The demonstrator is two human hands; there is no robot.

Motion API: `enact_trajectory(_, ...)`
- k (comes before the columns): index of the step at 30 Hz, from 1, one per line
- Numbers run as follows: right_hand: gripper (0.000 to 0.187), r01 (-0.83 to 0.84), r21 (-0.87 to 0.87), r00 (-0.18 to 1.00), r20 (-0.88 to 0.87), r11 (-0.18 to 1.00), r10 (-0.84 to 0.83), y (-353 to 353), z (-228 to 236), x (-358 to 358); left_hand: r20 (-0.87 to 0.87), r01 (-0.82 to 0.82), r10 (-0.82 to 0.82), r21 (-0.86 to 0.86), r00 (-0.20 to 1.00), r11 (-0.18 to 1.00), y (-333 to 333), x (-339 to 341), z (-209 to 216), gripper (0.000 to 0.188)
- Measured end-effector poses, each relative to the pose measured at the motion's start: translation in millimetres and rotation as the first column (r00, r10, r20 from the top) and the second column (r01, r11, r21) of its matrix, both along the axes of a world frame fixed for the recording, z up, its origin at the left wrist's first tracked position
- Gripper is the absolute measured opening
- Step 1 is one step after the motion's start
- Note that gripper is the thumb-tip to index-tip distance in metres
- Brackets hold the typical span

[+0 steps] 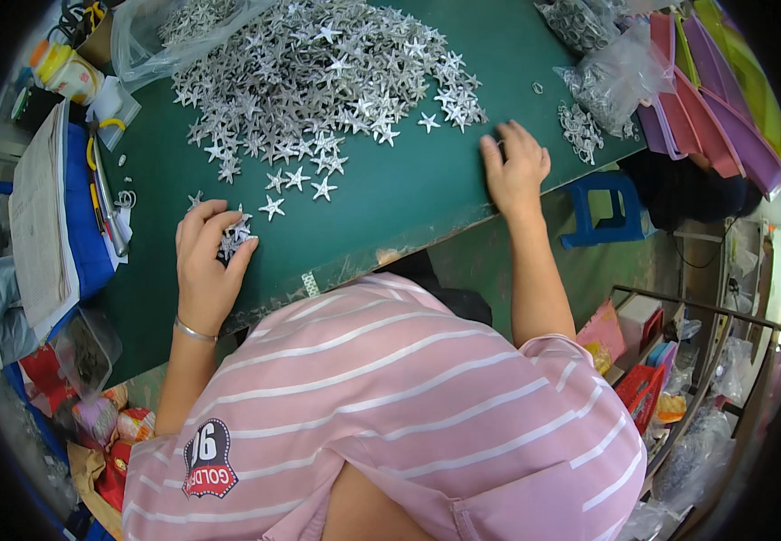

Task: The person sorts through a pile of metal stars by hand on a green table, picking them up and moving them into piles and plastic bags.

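Observation:
My left hand (203, 257) is curled round a small cluster of silver starfish charms (235, 236) on the green tabletop, its thumb and fingers closed about them. A few loose starfish charms (296, 178) lie just beyond it. Farther off, a big heap of the same charms (318, 81) spreads over the table. My right hand (517, 167) rests near the table's front edge, right of the heap, with its thumb apart from the bent fingers. A small dark spot shows between thumb and forefinger; I cannot make out what it is.
Right of my right hand lie small metal rings (580, 131) and a clear bag of metal parts (620, 77), beside pink and purple trays (693, 108). At left stand a blue folder with papers (48, 216), scissors (97, 158) and a jar (66, 72). A blue stool (620, 212) stands below.

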State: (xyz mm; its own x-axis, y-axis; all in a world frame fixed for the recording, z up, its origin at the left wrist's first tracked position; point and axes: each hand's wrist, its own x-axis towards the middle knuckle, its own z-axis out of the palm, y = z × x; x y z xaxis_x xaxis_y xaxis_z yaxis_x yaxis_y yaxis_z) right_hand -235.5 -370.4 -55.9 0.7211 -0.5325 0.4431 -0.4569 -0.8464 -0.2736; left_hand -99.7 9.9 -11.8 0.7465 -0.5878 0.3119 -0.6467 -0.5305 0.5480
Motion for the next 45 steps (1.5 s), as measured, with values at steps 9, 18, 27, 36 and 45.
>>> enact_trajectory(9, 0.022, -0.548, 0.089, 0.82, 0.253, 0.832, 0.513, 91, 32, 36, -0.051, 0.017, -0.022, -0.098, 0.998, 0.995, -3, -3, -16, 0.014)
enact_trajectory(18, 0.021, -0.811, 0.276, 0.579, 0.256, 0.516, 0.774, 137, 21, 53, -0.056, -0.031, 0.021, -0.194, 0.998, 0.981, -7, -12, -15, 0.013)
enact_trajectory(27, 0.02, -0.757, 0.158, 0.651, 0.093, 0.635, 0.753, 158, 24, 75, -0.043, 0.045, -0.044, 0.019, 0.998, 0.999, -42, 4, -12, 0.017)
enact_trajectory(36, 0.009, -0.713, 0.276, 0.7, 0.255, 0.644, 0.667, 148, 29, 83, -0.147, -0.003, -0.013, -0.108, 0.989, 0.994, -32, 8, -16, 0.009)
enact_trajectory(45, 0.009, -0.718, 0.186, 0.692, 0.076, 0.671, 0.718, 149, 31, 83, -0.024, 0.065, -0.067, -0.077, 0.997, 0.995, -36, 13, -17, 0.007)
